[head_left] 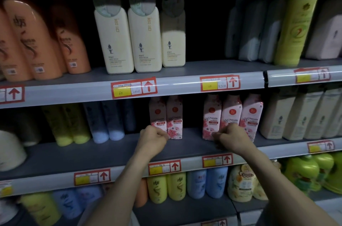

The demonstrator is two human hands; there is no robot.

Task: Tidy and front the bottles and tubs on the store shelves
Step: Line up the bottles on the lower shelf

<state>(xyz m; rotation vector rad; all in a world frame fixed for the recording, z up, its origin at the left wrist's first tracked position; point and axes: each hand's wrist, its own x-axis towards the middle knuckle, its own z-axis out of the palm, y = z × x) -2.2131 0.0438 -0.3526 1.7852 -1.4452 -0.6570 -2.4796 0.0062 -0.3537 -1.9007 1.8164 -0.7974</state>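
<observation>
Middle shelf (185, 149), dim aisle, two bare hands at work among the floral pink bottles. Left hand (153, 137): curled, fingertips at the base of the pair of pink bottles (166, 117), which stand far back from the shelf lip; whether it pinches the left one or only touches it, I cannot tell. Right hand (232, 137): likewise curled, knuckles in front of the trio of pink bottles (233, 115) to the right, touching or nearly so at their lower labels; grasp not readable. An open gap separates pair and trio. Progress, as I judge it: the trio sits nearer the front than the pair, so this facing is only partly pulled forward. Left of the pair, the blue bottles (108, 124) and yellow bottles (65, 124) stand well back with bare shelf in front, seemingly still to be fronted. Top shelf: cream pump bottles (129, 40), two near the edge, a third set farther back; orange bottles (37, 40) at left look fairly even. Bottom shelf: yellow and blue bottles close to the price rail (164, 167). Hard to make out: the grey bottles (255, 31) at upper right are lost in shadow, labels are blurred throughout, and goods at both frame edges are cut off.
</observation>
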